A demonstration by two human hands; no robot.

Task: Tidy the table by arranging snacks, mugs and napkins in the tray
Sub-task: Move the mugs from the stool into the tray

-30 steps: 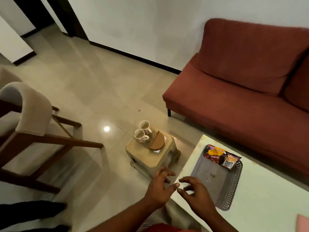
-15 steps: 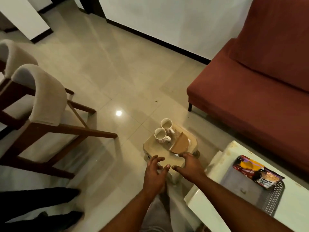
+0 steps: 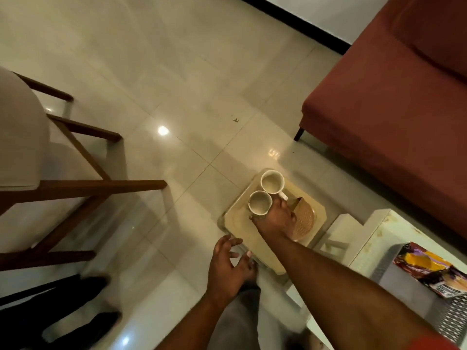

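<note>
Two white mugs stand side by side on a small beige stool (image 3: 240, 226): the near mug (image 3: 260, 202) and the far mug (image 3: 272, 182). My right hand (image 3: 276, 219) reaches over the stool with its fingers wrapped around the near mug's side and handle. Right of my hand stands a brown fan-shaped napkin holder (image 3: 304, 219). My left hand (image 3: 228, 269) hovers open at the stool's near corner, holding nothing. At the right edge, a grey perforated tray (image 3: 454, 322) on the white table (image 3: 374, 238) holds snack packets (image 3: 429, 270).
A red sofa (image 3: 394, 92) fills the upper right. A wooden chair with a pale cushion (image 3: 30, 147) stands at the left. Dark shoes (image 3: 63, 322) sit on the tiled floor at the lower left. Open floor lies beyond the stool.
My view dropped and closed in on the stool. My right hand went from the table edge to the stool and closed around the near mug. My left hand followed to the stool's corner.
</note>
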